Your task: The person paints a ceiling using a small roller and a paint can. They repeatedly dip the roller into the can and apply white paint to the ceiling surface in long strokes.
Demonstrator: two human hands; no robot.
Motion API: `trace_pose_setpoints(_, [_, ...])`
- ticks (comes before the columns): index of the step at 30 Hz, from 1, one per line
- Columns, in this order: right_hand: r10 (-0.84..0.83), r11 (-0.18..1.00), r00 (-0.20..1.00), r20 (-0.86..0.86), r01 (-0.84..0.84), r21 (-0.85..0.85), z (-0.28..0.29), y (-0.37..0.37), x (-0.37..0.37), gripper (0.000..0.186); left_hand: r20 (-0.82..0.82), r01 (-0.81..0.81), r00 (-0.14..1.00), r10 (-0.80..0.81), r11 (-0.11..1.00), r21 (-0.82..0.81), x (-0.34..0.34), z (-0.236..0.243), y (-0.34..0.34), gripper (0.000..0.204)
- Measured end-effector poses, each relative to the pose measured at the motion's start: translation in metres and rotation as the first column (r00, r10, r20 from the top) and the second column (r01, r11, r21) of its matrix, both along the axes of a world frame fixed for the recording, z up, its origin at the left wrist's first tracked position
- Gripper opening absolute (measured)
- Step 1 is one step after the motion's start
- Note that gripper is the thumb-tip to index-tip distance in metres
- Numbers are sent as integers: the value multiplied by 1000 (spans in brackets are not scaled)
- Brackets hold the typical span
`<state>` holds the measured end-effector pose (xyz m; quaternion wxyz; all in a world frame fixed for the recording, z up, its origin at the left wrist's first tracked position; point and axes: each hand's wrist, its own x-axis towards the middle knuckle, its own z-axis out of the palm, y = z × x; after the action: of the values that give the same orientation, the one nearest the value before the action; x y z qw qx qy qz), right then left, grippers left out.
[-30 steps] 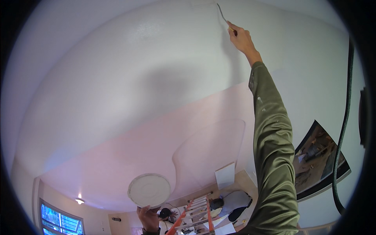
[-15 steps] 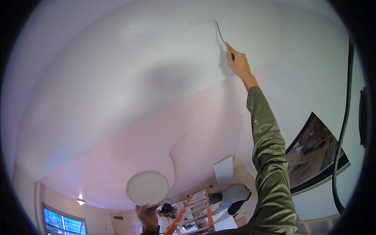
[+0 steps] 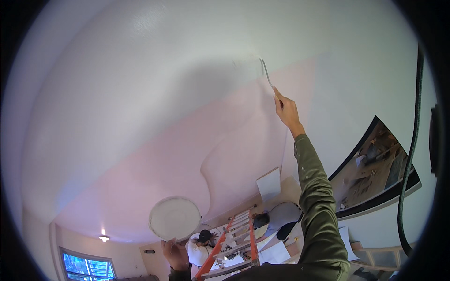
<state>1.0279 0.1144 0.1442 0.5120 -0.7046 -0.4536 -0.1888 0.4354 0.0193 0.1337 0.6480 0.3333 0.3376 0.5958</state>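
My right hand (image 3: 287, 110), at the end of an outstretched arm in an olive sleeve, is closed around the handle of a paint roller (image 3: 267, 74). The roller's bent metal rod shows well, while its pale head barely stands out against the white painted surface (image 3: 140, 79). That head is near the slanting border between the white and a pink area (image 3: 168, 159). Low in the picture, my left hand (image 3: 175, 255) grips a round, whitish lid-like disc (image 3: 175, 218) by its lower edge. Some of its fingers are hidden behind the disc.
An orange ladder (image 3: 253, 241) stands below, between a person in a black cap (image 3: 204, 236) and a person in grey (image 3: 283, 215). To the right are a black-framed glossy panel (image 3: 377, 171) and a dark hanging cable (image 3: 415, 117). A window (image 3: 86, 267) is at lower left.
My right hand and the roller have come lower, toward the pink border. The disc in my left hand has shifted slightly up and left. The view has tilted a little downward.
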Motion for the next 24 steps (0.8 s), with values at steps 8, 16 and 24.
trace_pose_setpoints(8, [4, 996, 1000, 7, -3, -94, -75, -20, 5, 42, -15, -3, 1000, 3, 1000, 25, -2, -3, 1, 53])
trace_pose_setpoints(16, [48, 999, 998, -46, -47, 27, -56, -20, -10, 44, -2, -28, 1000, 28, 999, 18, -8, -5, 1, 54])
trace_pose_setpoints(24, [224, 968, 974, 14, -225, 112, 8, 11, -74, 50, -27, -45, 999, 45, 999, 10, 2, 15, -1, 60])
